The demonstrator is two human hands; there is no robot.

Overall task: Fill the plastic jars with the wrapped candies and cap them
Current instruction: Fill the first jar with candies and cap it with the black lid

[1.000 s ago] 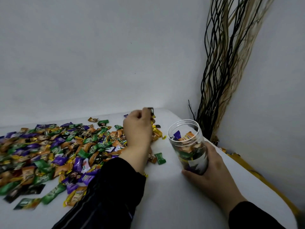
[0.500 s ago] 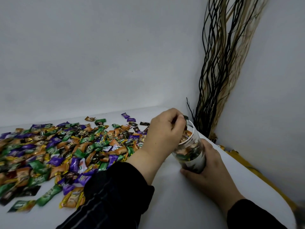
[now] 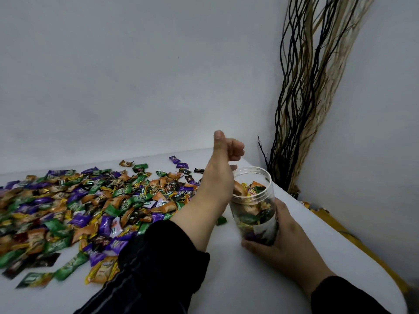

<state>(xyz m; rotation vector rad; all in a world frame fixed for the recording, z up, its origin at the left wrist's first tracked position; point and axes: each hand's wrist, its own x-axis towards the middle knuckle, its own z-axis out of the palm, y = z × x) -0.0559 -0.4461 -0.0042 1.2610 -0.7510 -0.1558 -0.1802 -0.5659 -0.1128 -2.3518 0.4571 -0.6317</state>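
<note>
- Where the white counter (image 3: 260, 279) narrows toward the corner, a clear plastic jar (image 3: 254, 200) stands uncapped, tilted a little, mostly full of wrapped candies.
- The right hand (image 3: 278, 241) grips the jar low on its side.
- The left hand (image 3: 221, 171) hangs just beside the jar's rim, thumb raised, fingers loosely curled, holding nothing.
- A wide heap of loose candies (image 3: 79, 207) covers the counter to the left.
- Dried black and tan branches (image 3: 306, 98) lean in the corner.

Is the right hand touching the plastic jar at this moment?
Touching. In the head view, the right hand wraps its fingers and thumb around the lower part of the plastic jar, which stands on the white table.
</note>
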